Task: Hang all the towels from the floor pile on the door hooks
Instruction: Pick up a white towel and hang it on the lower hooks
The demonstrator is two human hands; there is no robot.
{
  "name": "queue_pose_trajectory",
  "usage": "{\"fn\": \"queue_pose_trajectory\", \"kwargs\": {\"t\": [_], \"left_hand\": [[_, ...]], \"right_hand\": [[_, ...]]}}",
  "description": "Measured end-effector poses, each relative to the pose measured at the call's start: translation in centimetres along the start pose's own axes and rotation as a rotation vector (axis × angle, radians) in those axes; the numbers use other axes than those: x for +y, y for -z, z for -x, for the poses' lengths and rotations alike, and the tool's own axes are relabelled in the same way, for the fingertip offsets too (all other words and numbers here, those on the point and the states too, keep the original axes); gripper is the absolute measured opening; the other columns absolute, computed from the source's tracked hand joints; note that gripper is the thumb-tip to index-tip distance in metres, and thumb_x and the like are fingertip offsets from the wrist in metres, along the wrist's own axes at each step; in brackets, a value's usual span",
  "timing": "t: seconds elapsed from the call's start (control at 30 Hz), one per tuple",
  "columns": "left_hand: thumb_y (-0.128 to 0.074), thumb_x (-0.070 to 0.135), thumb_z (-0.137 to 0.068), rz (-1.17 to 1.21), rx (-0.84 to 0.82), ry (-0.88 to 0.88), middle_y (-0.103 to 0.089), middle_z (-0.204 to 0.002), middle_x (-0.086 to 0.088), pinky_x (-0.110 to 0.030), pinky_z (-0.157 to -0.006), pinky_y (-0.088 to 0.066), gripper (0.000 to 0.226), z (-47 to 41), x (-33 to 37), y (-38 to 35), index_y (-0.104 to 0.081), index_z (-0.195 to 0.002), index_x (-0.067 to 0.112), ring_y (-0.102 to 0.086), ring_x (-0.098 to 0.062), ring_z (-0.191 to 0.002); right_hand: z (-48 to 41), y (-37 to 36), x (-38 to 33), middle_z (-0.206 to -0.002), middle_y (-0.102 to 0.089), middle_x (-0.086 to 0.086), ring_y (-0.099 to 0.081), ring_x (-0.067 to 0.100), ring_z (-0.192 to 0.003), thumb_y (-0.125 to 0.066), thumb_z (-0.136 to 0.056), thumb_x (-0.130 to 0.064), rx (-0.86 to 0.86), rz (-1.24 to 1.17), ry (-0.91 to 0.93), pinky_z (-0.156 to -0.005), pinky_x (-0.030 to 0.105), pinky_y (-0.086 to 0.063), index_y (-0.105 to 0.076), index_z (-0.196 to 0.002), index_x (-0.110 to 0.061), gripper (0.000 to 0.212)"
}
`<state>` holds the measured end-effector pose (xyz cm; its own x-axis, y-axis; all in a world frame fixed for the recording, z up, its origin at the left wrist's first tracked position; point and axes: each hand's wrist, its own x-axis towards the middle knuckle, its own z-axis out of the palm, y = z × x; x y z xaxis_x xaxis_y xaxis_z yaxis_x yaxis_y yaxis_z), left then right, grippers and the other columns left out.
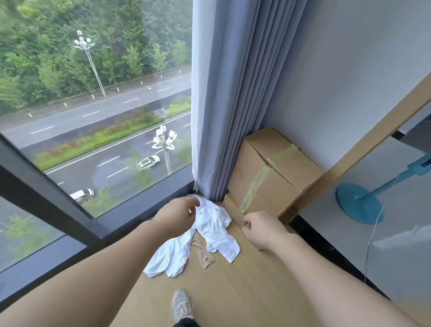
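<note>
A pile of white towels [214, 227] lies on the wooden floor in the corner by the window, with a small beige cloth [202, 252] among them. My left hand [177, 214] pinches the top edge of the upper white towel. My right hand [261, 229] hovers to the right of the pile with its fingers loosely curled and nothing in them. No door or hooks are in view.
A cardboard box [270, 172] stands in the corner behind the pile, next to the grey curtain [236, 103]. A large window [89, 97] runs along the left. A teal fan base [357, 201] with a cord stands right. My shoe [181, 305] is below.
</note>
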<state>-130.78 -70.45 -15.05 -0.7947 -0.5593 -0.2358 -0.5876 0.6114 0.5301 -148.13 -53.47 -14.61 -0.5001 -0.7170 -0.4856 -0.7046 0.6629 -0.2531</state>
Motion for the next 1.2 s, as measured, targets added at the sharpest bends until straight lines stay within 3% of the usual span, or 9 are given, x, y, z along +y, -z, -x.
{"fn": "queue_pose_trajectory", "kwargs": {"t": [0.13, 0.27, 0.4, 0.53, 0.7, 0.93, 1.07, 1.2], "left_hand": [[-0.045, 0.017, -0.091, 0.025, -0.041, 0.047, -0.062, -0.110, 0.005, -0.029, -0.081, -0.047, 0.033, -4.8, -3.6, 0.8, -0.058, -0.121, 0.022, -0.051, -0.012, -0.087], [-0.045, 0.016, -0.092, 0.059, -0.070, 0.104, -0.063, -0.111, 0.005, -0.029, -0.082, -0.048, 0.034, -7.5, -6.1, 0.4, -0.057, -0.123, 0.021, -0.057, -0.016, -0.095], [-0.045, 0.017, -0.093, 0.088, -0.087, 0.170, -0.063, -0.112, 0.005, -0.023, -0.074, -0.040, 0.034, -9.4, -8.0, -0.4, -0.056, -0.124, 0.021, -0.058, -0.015, -0.094], [-0.043, 0.016, -0.093, 0.129, -0.095, 0.287, -0.063, -0.115, 0.003, -0.023, -0.073, -0.040, 0.036, -11.1, -9.9, -1.7, -0.055, -0.126, 0.020, -0.058, -0.017, -0.097], [-0.042, 0.018, -0.095, 0.159, -0.071, 0.424, -0.061, -0.117, 0.005, -0.019, -0.059, -0.032, 0.034, -14.5, -10.2, -4.8, -0.053, -0.126, 0.023, -0.055, -0.015, -0.097], [-0.041, 0.012, -0.088, 0.382, 0.019, 0.724, -0.059, -0.118, 0.005, -0.030, -0.080, -0.047, 0.040, -19.6, -10.9, -15.9, -0.055, -0.124, 0.023, -0.056, -0.018, -0.102], [-0.041, 0.011, -0.091, 0.460, 0.001, 0.748, -0.058, -0.116, 0.004, -0.029, -0.078, -0.048, 0.038, -22.1, -12.2, -23.5, -0.055, -0.125, 0.020, -0.057, -0.018, -0.095], [-0.041, 0.010, -0.090, 0.450, -0.047, 0.740, -0.058, -0.117, 0.004, -0.030, -0.082, -0.047, 0.040, -24.2, -16.3, -30.9, -0.053, -0.127, 0.021, -0.054, -0.014, -0.095]], "right_hand": [[-5.4, 0.6, -1.8, -0.103, -0.066, 0.000, -0.062, 0.024, -0.093, -0.047, -0.091, -0.025, -0.034, -0.006, -0.027, -0.079, 0.033, -0.051, -0.062, -0.107, -0.018, 0.022], [-8.7, 0.1, -2.6, -0.106, -0.064, 0.002, -0.061, 0.024, -0.092, -0.045, -0.094, -0.027, -0.126, 0.018, -0.027, -0.077, 0.033, -0.051, -0.061, -0.110, -0.017, 0.025], [-12.4, -0.2, -2.9, -0.111, -0.063, 0.000, -0.059, 0.022, -0.091, -0.045, -0.094, -0.025, -0.189, 0.037, -0.018, -0.070, 0.029, -0.045, -0.060, -0.113, -0.015, 0.027], [-16.5, -1.0, -2.7, -0.109, -0.065, 0.005, -0.062, 0.025, -0.096, -0.044, -0.091, -0.022, -0.242, 0.056, 0.034, -0.079, 0.034, -0.052, -0.061, -0.116, -0.010, 0.032], [-22.1, -3.2, -0.1, -0.115, -0.064, 0.001, -0.059, 0.019, -0.094, -0.046, -0.093, -0.027, -0.355, 0.077, 0.085, -0.073, 0.027, -0.047, -0.058, -0.126, -0.021, 0.036], [-32.1, -9.0, 5.3, -0.097, -0.066, -0.003, -0.063, 0.019, -0.086, -0.048, -0.088, -0.027, -0.527, 0.133, 0.137, -0.076, 0.031, -0.053, -0.061, -0.118, -0.023, 0.032], [-36.5, -14.7, 9.4, -0.096, -0.060, -0.006, -0.058, 0.019, -0.085, -0.048, -0.089, -0.028, -0.602, 0.152, 0.113, -0.069, 0.027, -0.045, -0.061, -0.119, -0.023, 0.033], [-41.1, -21.5, 13.1, -0.109, -0.064, -0.002, -0.060, 0.024, -0.096, -0.048, -0.090, -0.029, -0.634, 0.208, 0.093, -0.073, 0.029, -0.048, -0.059, -0.122, -0.025, 0.035]]}}
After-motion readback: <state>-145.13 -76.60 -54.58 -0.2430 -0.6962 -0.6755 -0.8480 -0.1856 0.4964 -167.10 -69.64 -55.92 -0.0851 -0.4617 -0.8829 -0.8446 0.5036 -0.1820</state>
